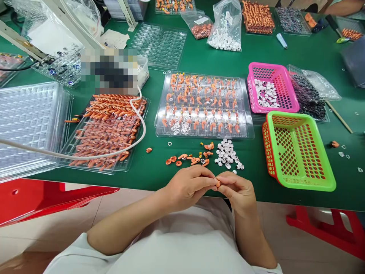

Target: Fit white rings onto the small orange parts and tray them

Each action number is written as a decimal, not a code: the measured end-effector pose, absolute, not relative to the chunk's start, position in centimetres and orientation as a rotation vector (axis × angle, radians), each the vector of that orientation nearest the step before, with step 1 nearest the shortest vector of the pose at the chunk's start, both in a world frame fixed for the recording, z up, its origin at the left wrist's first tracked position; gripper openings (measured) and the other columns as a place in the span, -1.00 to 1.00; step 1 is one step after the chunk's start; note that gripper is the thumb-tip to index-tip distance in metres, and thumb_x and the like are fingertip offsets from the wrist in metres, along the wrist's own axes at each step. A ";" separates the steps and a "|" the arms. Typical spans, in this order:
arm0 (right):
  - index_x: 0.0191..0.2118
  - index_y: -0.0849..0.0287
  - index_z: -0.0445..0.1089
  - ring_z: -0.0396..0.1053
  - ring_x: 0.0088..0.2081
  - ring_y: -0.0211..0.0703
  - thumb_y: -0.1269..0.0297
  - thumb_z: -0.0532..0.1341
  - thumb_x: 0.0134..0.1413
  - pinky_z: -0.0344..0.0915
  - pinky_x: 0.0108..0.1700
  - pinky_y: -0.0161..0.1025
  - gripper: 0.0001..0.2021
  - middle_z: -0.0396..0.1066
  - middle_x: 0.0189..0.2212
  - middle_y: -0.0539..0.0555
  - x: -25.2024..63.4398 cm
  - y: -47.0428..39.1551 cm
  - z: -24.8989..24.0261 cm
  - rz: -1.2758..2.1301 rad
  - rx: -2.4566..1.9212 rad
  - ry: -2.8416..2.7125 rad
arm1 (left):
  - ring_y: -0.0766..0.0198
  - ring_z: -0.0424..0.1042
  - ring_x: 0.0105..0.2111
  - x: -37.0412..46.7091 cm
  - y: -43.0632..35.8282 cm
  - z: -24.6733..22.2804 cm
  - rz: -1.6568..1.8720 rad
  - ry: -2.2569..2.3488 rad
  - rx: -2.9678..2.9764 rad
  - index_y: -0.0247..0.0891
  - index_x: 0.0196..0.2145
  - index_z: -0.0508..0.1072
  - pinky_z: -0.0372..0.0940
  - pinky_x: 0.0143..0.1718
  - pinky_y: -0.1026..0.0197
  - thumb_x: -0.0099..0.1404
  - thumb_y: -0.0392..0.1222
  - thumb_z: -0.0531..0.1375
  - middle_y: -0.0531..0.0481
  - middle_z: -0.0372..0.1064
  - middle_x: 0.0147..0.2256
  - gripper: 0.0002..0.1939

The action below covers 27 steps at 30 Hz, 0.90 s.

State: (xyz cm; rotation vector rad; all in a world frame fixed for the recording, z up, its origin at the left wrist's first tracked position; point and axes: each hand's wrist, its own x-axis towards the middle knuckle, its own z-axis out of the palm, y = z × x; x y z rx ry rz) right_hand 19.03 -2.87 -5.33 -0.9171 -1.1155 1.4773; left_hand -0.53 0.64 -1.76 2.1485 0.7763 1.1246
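Observation:
At the table's near edge, my left hand (192, 186) and my right hand (241, 192) meet, fingertips pinched together on one small orange part (218, 183). Most of that part is hidden by the fingers; only a rounded bit shows. Just beyond my hands lie loose orange parts (194, 160), some curved and some cup-shaped, with tiny yellow bits among them. Beside these is a pile of small white round caps (226, 153). Farther back, a clear plastic tray (248, 127) carries rows of curved orange pieces and some white rings (181, 127).
Right of the tray stand a pink basket (291, 95) with white pieces and a green basket (327, 171) nested in a red one. A white cable (114, 155) crosses trays of orange parts (105, 133) at left. Bags of small parts (225, 34) lie behind. Red stools (37, 198) flank me.

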 end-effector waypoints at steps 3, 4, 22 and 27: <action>-0.15 -0.01 0.56 0.49 -0.24 -0.17 0.51 0.35 0.04 0.49 -0.24 -0.25 -0.71 0.55 -0.28 0.04 19.0 -2.9 -5.3 1.468 -0.912 -1.119 | 0.31 0.52 -0.33 -0.6 0.6 -1.8 1.112 0.783 2.152 -0.26 -0.18 0.50 0.43 -0.35 0.33 0.33 -0.37 0.18 -0.13 0.52 -0.30 -0.86; -0.15 -0.01 0.56 0.49 -0.24 -0.17 0.51 0.35 0.03 0.50 -0.24 -0.25 -0.70 0.55 -0.28 0.04 19.0 -2.9 -5.3 1.465 -0.914 -1.118 | 0.31 0.52 -0.33 -0.6 0.6 -1.9 1.110 0.782 2.152 -0.26 -0.17 0.49 0.43 -0.35 0.33 0.33 -0.37 0.18 -0.13 0.52 -0.30 -0.86; -0.11 -0.04 0.56 0.51 -0.28 -0.16 0.55 0.32 0.06 0.49 -0.28 -0.24 -0.66 0.55 -0.29 0.05 19.2 -2.6 -4.1 1.344 -0.958 -1.325 | 0.29 0.53 -0.34 -0.7 0.7 -2.0 1.115 0.754 2.164 -0.31 -0.19 0.49 0.44 -0.35 0.32 0.30 -0.43 0.19 -0.15 0.53 -0.30 -0.85; -0.08 -0.02 0.54 0.51 -0.28 -0.13 0.52 0.30 0.10 0.49 -0.30 -0.21 -0.68 0.53 -0.29 0.06 18.9 -2.7 -4.0 1.302 -1.006 -1.370 | 0.30 0.53 -0.30 -0.8 0.7 -2.2 1.104 0.771 2.188 -0.26 -0.14 0.46 0.45 -0.32 0.31 0.32 -0.44 0.13 -0.13 0.55 -0.27 -0.79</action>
